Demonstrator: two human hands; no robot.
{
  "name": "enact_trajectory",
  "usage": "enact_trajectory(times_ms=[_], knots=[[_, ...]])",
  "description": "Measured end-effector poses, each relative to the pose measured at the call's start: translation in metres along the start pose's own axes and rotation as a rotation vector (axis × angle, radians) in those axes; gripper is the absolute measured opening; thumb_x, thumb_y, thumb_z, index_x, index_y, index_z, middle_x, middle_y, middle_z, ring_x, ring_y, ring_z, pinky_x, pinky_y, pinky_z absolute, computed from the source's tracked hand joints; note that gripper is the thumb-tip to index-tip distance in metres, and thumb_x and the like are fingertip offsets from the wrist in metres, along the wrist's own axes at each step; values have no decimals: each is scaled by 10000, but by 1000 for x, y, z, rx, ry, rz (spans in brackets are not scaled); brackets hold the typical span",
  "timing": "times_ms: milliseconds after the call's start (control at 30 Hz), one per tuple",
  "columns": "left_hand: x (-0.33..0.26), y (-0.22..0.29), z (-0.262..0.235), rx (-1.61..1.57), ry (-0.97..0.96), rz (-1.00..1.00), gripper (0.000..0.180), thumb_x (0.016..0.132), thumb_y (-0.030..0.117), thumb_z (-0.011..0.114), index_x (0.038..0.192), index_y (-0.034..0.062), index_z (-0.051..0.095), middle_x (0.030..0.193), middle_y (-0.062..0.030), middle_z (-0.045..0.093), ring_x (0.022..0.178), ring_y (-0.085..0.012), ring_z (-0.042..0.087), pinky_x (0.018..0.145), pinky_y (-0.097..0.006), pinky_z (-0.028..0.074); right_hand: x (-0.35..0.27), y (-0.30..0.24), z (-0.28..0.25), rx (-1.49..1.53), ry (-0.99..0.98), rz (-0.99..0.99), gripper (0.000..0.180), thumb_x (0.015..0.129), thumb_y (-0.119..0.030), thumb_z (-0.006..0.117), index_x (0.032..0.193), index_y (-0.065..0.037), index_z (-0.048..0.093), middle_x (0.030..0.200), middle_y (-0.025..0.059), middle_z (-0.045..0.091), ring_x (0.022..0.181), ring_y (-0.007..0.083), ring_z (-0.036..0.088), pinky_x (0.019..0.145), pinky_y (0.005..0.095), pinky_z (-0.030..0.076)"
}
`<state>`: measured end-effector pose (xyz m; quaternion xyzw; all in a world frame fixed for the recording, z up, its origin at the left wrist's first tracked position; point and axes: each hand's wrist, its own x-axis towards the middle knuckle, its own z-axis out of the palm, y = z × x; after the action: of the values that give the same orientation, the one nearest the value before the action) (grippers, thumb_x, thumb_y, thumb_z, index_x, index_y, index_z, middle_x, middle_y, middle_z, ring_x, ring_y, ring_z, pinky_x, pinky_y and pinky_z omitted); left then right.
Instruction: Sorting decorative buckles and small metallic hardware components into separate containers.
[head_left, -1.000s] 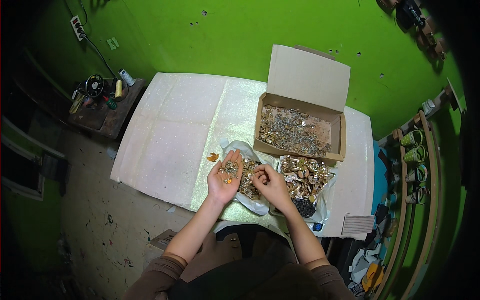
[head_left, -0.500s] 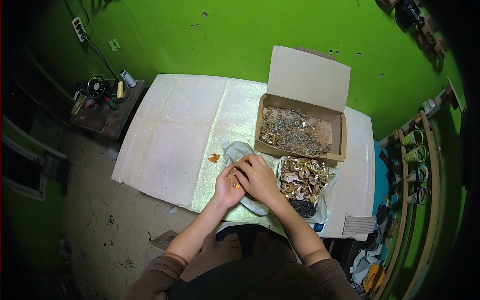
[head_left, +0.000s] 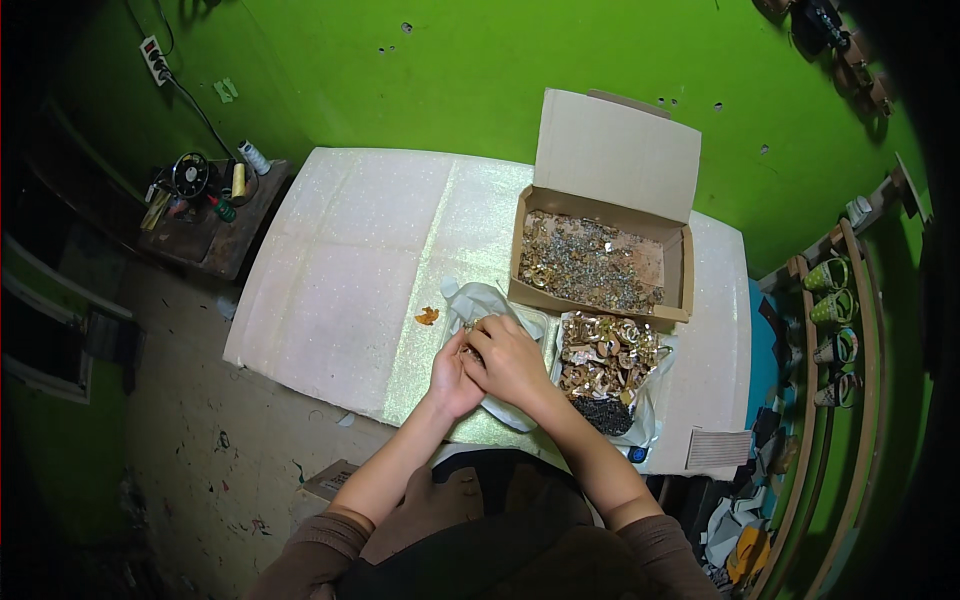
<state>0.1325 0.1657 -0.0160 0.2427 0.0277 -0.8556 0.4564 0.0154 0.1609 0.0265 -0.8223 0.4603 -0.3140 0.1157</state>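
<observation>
At the upper left of the frame, a small dark wooden table (head_left: 205, 235) carries a white cone of thread (head_left: 253, 156), a yellow spool (head_left: 239, 180) and a round black wheel (head_left: 190, 175). Rightward, near the middle, a thin, irregular orange-brown scrap (head_left: 427, 316) lies on the large pale glittery tabletop (head_left: 340, 260).

Just right of and below that scrap, the left hand (head_left: 455, 382) is turned palm up and cupped, its thumb upright; how far its fingers are spread cannot be told, as the other hand covers them. A few small shiny metal pieces (head_left: 473, 353) show in its palm, mostly hidden. The right hand (head_left: 512, 362) lies over it, fingers bent down and close together, touching the left hand; its fingertips are out of sight, so whether they pinch a piece cannot be told. Crumpled white plastic (head_left: 477, 297) shows beyond both hands.

Right of centre, an open brown cardboard box (head_left: 600, 304) holds many small metal pieces. Below it sit gold-coloured metal parts (head_left: 610, 360) beside a heap of small black pieces (head_left: 603, 415).
</observation>
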Motion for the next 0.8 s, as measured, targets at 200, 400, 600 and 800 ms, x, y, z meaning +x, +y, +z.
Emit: enact_trajectory(times_ms=[200,400,600,800], knots=[[1,1,-1,1,-15,13,391,947,336,309,1159,52,475,1133,-104,533,1080,-224,501,955,-373,380,0,-2,-3,1,-27,13,235,673,-186,638,836,-21,599,857,101,539,899,280,517,727,372,448],[0,7,6,-115,-75,61,459,955,303,259,1305,23,359,1313,-130,420,1222,-241,387,1021,-388,308,-1,6,-28,288,-53,168,194,700,-134,623,877,-61,589,883,100,553,892,293,534,769,365,445],[-4,18,14,-200,-96,136,446,959,266,280,1296,-20,343,1358,-167,357,1222,-245,380,1032,-346,315,-14,26,-40,381,-124,347,173,758,-122,587,914,-49,587,923,120,578,902,308,557,784,377,445],[0,15,14,-75,46,74,438,961,273,294,1268,-26,381,1276,-160,439,1155,-225,431,979,-321,368,-11,26,-42,376,34,314,209,788,-129,553,963,-22,589,929,144,571,892,311,566,783,360,448]])
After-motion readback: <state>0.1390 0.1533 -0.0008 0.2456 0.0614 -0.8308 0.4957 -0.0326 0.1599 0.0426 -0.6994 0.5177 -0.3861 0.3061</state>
